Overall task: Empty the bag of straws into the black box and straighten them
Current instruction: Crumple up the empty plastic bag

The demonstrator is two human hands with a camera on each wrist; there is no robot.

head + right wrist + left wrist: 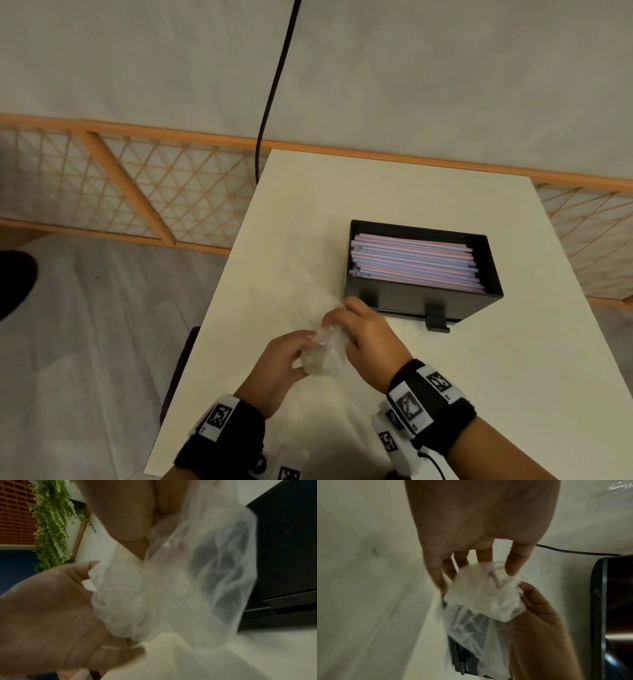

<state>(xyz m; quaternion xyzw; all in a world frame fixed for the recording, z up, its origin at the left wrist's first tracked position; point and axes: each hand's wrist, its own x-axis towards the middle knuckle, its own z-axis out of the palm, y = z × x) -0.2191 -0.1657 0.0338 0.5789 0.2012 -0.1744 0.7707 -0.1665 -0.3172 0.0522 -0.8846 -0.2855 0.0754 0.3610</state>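
Crumpling one bag (pixel 323 353), two hands.

Black wristbands (pixel 432 407) with square-patterned tags

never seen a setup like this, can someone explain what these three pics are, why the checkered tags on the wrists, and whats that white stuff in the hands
No robot here: a person works with bare hands, wearing three cameras. The big picture comes from a camera on the head, looking down at a white table. The other two come from cameras strapped on the wrists, looking along the hand. The checkered tags sit on those wrist straps, probably as tracking markers.

On the table stands a black box filled with pink and blue straws lying neatly side by side.

The white stuff is a thin clear plastic bag, apparently empty. The left hand and the right hand both grip it and bunch it up between them, just in front of the box.
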